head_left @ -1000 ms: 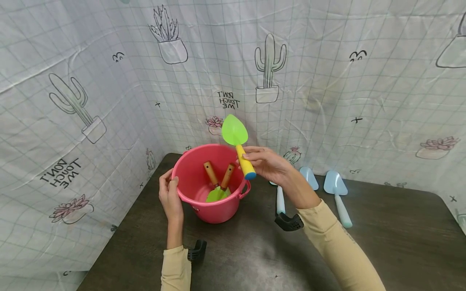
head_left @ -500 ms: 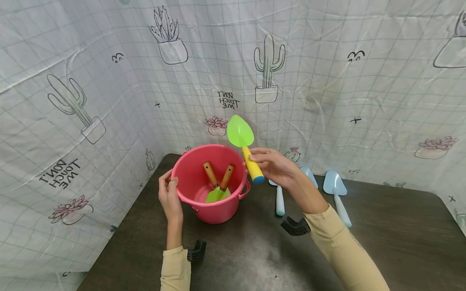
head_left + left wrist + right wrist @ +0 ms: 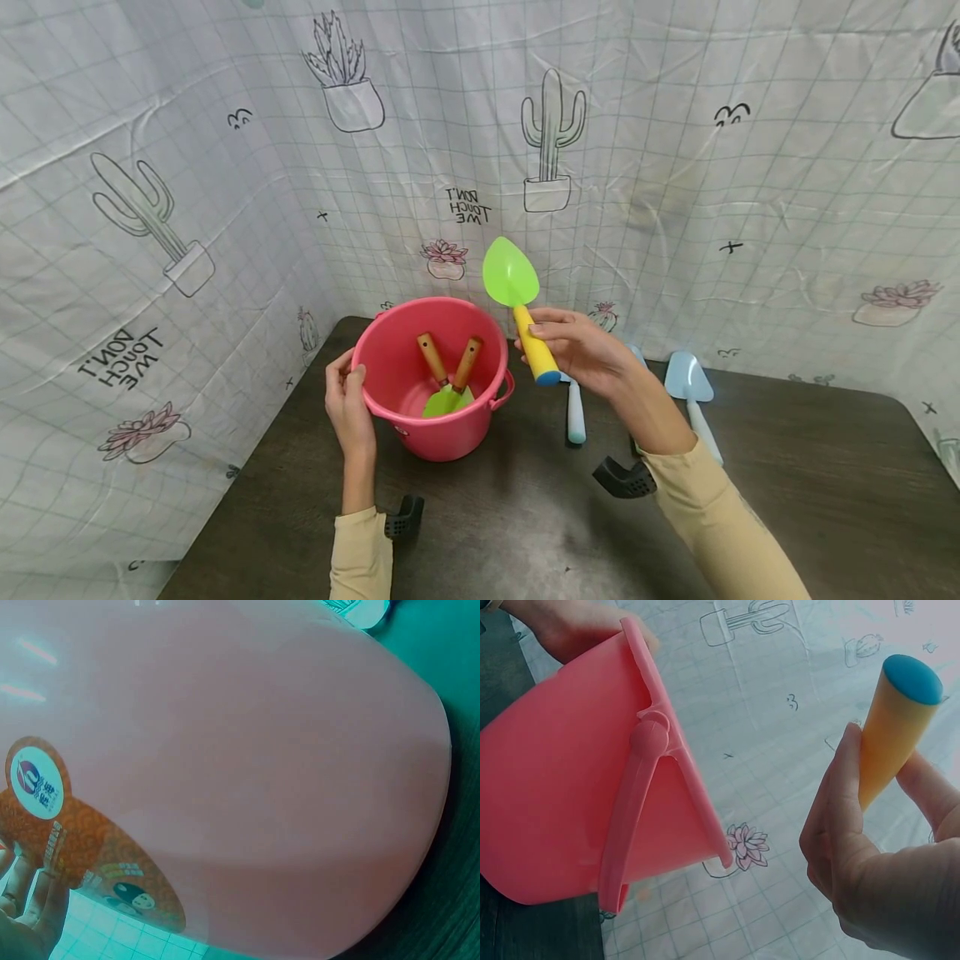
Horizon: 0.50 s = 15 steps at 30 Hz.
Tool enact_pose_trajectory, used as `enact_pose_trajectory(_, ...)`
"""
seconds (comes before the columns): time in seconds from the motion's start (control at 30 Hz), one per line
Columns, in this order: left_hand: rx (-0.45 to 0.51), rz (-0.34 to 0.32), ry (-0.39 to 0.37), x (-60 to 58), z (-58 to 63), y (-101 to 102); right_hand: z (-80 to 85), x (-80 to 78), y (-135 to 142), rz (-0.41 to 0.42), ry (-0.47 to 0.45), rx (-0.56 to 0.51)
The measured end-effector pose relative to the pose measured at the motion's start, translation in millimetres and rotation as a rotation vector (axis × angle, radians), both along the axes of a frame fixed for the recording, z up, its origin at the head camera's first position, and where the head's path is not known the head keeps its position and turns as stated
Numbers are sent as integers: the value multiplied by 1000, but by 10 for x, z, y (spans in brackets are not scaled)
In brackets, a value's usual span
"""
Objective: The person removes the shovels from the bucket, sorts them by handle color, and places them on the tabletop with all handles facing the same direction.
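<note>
In the head view a pink bucket [image 3: 442,437] stands tilted slightly toward me on the dark table. My left hand [image 3: 350,410] grips its left rim, thumb over the edge. Inside lie two wooden-handled trowels, one with a green blade [image 3: 444,402]. To the right of the bucket and above the table, my right hand [image 3: 581,350] pinches a toy trowel by its yellow handle [image 3: 536,343], green blade pointing up. The right wrist view shows thumb and fingers around that handle [image 3: 896,724], its blue end toward the camera. A sticker [image 3: 97,855] marks the bucket's side in the left wrist view.
Behind the right hand and forearm lie several light-blue trowels, one with a pale handle [image 3: 576,412] and another with a broad blade [image 3: 688,377]. A cactus-print curtain [image 3: 645,167] borders the dark table [image 3: 510,533] at the back and left.
My right hand has moved to the right, away from over the bucket's rim, carrying the green and yellow trowel. The left hand and the bucket have stayed in place.
</note>
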<state>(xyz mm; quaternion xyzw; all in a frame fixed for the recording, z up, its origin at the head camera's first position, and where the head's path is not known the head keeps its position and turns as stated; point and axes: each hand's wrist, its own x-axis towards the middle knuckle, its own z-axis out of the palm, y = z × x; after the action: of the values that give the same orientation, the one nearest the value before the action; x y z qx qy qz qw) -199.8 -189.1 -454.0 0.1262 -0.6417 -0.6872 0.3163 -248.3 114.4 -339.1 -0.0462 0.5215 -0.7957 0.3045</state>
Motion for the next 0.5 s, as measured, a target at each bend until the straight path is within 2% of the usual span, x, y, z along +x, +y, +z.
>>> enact_pose_trajectory(0.5, -5, 0, -4, 15, 12, 2, 40, 124, 112, -39, -20, 31)
